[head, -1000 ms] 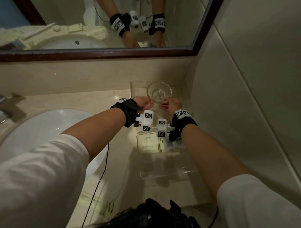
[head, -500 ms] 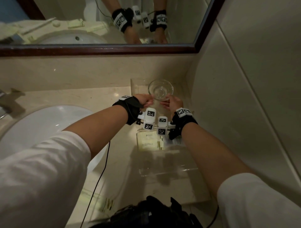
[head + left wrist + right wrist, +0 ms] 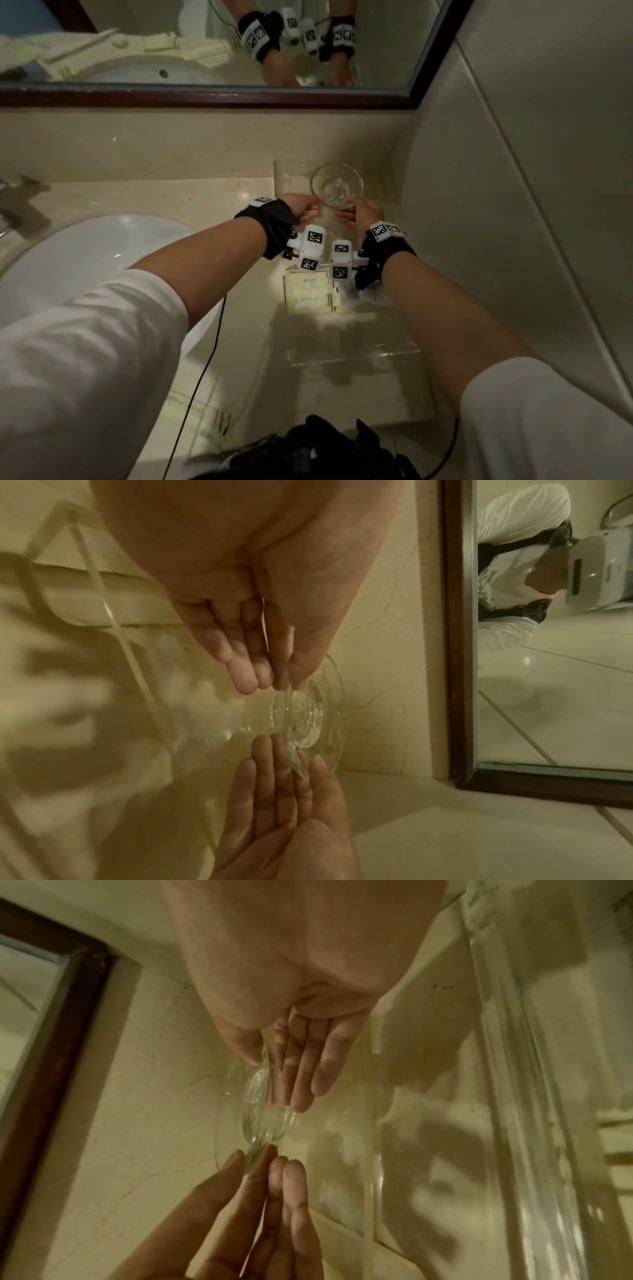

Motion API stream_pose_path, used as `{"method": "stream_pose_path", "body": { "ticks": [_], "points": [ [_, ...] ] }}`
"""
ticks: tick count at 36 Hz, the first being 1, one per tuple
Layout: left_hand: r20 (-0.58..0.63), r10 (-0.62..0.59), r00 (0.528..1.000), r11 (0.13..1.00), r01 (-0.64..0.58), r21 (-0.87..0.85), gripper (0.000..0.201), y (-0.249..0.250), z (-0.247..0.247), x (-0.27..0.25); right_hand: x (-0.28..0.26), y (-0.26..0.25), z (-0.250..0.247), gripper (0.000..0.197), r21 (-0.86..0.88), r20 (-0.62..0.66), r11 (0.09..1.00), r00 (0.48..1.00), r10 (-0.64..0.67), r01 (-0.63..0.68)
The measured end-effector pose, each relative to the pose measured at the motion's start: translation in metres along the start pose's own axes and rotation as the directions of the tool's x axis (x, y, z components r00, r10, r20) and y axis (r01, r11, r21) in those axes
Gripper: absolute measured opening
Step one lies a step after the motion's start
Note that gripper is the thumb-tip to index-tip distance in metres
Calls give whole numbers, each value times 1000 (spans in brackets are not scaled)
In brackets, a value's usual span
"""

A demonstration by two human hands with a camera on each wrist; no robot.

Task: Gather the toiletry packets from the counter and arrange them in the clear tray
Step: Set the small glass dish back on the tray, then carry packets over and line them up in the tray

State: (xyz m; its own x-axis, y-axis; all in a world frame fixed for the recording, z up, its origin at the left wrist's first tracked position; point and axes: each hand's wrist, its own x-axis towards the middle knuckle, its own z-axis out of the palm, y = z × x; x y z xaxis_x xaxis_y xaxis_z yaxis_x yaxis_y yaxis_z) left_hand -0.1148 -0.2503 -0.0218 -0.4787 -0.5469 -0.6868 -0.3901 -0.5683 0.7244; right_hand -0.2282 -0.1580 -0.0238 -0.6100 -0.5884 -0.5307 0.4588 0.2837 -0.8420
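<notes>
Both hands hold a clear glass bowl (image 3: pixel 336 185) over the far end of the clear tray (image 3: pixel 356 356). My left hand (image 3: pixel 305 212) pinches the bowl's left side between thumb and fingers (image 3: pixel 240 669). My right hand (image 3: pixel 356 214) pinches its right side the same way, fingers (image 3: pixel 308 1083) under the glass (image 3: pixel 267 1121). I cannot tell whether the bowl (image 3: pixel 308 715) rests on the tray or hangs just above it. Pale yellow-green toiletry packets (image 3: pixel 310 296) lie in the tray below my wrists. Another packet (image 3: pixel 205 416) lies on the counter near the front edge.
A white sink basin (image 3: pixel 85 260) with a faucet (image 3: pixel 10 205) fills the counter's left side. The framed mirror (image 3: pixel 205 44) runs along the back and a tiled wall (image 3: pixel 513 205) stands close on the right. A black cable (image 3: pixel 205 342) hangs from my left wrist.
The head view has tilted slightly. Both hands keep their hold on the glass bowl at about the same spot over the tray's far end.
</notes>
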Motion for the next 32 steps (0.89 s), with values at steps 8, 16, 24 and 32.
{"method": "stream_pose_path", "body": {
  "ticks": [8,16,24,32],
  "points": [
    [27,21,999,997,-19,-71,38,2,1,-17,-7,-9,-1,23,-79,29,994,997,72,-70],
    [-103,60,993,967,-83,-241,30,-8,-10,-42,-28,-11,-3,28,-194,56,971,987,151,-138],
    [-211,51,976,950,-113,-292,23,-20,-28,-96,-64,8,13,16,-15,41,991,990,137,-136],
    [-278,9,961,933,-108,-344,20,-65,-70,-145,-112,41,44,20,140,99,982,989,114,-128]
  ]
}}
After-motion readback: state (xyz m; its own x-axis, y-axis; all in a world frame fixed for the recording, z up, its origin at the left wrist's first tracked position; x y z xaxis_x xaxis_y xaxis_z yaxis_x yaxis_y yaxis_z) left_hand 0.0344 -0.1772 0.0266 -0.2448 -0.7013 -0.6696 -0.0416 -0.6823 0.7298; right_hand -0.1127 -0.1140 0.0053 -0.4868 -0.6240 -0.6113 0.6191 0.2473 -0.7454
